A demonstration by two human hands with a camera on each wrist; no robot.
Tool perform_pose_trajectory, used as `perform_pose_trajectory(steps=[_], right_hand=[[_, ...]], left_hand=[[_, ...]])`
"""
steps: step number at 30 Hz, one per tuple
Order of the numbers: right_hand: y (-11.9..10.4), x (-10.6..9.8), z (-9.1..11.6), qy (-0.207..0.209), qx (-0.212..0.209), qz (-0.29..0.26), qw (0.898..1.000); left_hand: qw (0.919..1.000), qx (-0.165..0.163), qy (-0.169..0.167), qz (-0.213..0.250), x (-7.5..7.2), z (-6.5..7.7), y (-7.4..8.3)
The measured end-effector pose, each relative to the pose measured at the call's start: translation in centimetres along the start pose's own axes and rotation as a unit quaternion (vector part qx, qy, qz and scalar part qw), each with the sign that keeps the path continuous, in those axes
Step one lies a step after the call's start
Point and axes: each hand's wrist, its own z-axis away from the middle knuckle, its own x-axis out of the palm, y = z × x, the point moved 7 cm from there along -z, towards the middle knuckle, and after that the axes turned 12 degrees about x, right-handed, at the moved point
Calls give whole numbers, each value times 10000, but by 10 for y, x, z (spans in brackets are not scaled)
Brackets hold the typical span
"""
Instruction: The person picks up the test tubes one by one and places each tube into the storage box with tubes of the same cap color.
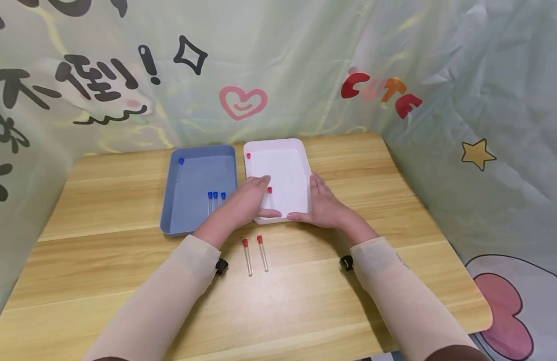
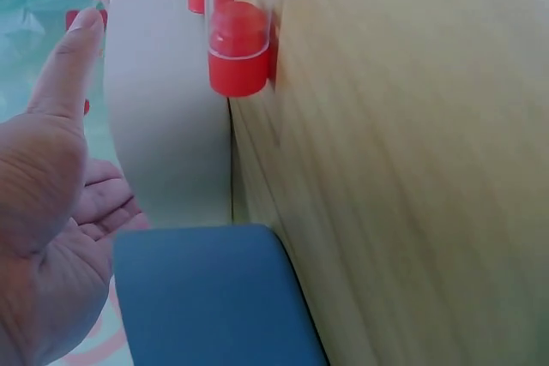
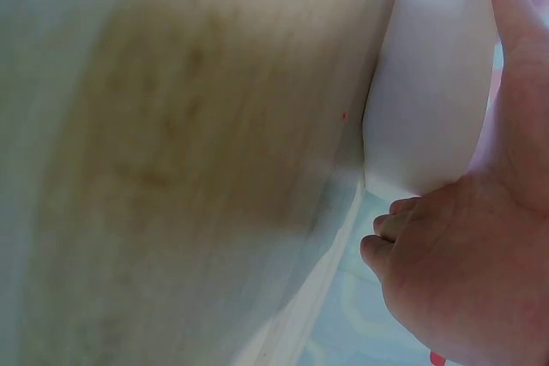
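Note:
A white tray (image 1: 287, 165) lies on the wooden table, with my hands at its two near corners. My left hand (image 1: 248, 198) reaches over its left wall, fingers extended, thumb by the near rim. Between that thumb and fingers shows a red-capped test tube (image 1: 270, 190), partly hidden by the hand. Another red cap (image 1: 249, 156) is in the far left corner. With straight fingers along the right wall, my right hand (image 1: 325, 206) touches the tray, its thumb lying along the near rim. In the left wrist view, the tray's near wall (image 2: 167, 109) runs below the left thumb.
Left of the white tray stands a blue tray (image 1: 201, 170) holding several blue-capped tubes (image 1: 215, 194), partly covered by my left forearm. Two red-capped tubes (image 1: 246, 243) lie on the table between my forearms. A printed curtain (image 1: 296, 65) hangs behind the table.

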Motion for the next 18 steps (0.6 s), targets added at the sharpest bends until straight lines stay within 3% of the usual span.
perform_pose_trajectory(steps=[7, 18], right_hand=[[0, 1, 1, -6, -50, 11, 10000], [-1, 0, 1, 33, -57, -67, 10000]], left_hand=[[9996, 24, 255, 130, -5, 18, -2], [9997, -6, 208, -93, -16, 40, 2]])
